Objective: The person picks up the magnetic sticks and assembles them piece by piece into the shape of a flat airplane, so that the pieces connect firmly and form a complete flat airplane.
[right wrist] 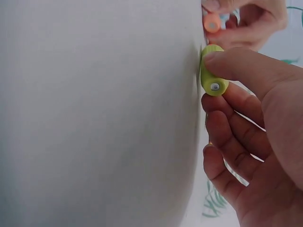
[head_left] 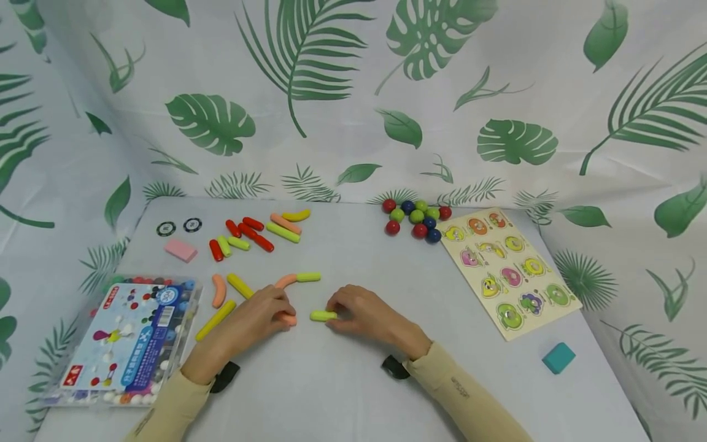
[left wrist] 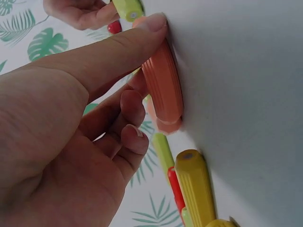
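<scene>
My left hand [head_left: 259, 316] pinches a curved orange magnetic rod [left wrist: 163, 87] between thumb and fingers, down at the table surface. In the head view most of that rod is hidden by the hand. Just to the right, my right hand [head_left: 361, 310] pinches a short lime-green magnetic rod [right wrist: 214, 75], its left end pointing toward the orange one with a gap between them. A metal disc shows in the green rod's near end. Beyond the left hand, another curved orange rod [head_left: 285, 281] lies end to end with a green rod [head_left: 308, 277].
Yellow rods [head_left: 215, 320] and a curved orange rod [head_left: 219, 290] lie left of the hands. Several red rods [head_left: 256, 239] and others lie behind. A clear box [head_left: 185, 331] stands at left. Coloured balls [head_left: 417, 216], a fruit board [head_left: 469, 261] and a teal block [head_left: 559, 358] are at right.
</scene>
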`<state>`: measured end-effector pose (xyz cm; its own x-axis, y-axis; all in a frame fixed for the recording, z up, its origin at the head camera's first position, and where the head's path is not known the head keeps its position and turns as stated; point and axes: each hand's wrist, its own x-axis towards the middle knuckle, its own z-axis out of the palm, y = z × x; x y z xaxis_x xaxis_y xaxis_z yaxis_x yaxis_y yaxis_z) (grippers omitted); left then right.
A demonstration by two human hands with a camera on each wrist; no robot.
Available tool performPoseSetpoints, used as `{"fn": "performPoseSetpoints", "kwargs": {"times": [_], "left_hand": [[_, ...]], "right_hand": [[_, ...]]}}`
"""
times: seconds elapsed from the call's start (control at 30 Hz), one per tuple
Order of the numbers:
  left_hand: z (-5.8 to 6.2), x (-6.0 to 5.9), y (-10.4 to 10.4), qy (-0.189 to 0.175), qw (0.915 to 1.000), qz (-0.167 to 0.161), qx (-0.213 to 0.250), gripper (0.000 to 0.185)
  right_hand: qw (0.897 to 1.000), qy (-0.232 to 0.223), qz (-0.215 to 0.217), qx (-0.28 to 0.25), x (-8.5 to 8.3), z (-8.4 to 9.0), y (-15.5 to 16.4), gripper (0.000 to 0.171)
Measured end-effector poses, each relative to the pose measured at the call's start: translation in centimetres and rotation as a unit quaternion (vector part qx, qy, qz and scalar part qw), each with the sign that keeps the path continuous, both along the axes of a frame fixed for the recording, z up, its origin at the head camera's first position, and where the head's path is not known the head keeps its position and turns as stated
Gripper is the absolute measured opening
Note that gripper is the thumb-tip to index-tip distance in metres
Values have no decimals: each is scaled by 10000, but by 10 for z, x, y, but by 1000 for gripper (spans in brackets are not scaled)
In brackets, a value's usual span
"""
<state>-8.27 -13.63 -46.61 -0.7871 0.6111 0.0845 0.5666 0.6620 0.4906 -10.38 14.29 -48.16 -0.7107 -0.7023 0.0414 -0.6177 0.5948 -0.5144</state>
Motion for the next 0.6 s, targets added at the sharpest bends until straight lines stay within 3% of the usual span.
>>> {"fn": "performPoseSetpoints", "kwargs": {"times": [0.23,0.6], "left_hand": [[1,-7,3,38,10000,-67,17,18],[0,-7,3,76,9999,-66,-47,19]], "right_hand": [[9997,-224,55,39,-1,1,-12,21],[9994,-192,272,-26,0,2,-24,18]]}}
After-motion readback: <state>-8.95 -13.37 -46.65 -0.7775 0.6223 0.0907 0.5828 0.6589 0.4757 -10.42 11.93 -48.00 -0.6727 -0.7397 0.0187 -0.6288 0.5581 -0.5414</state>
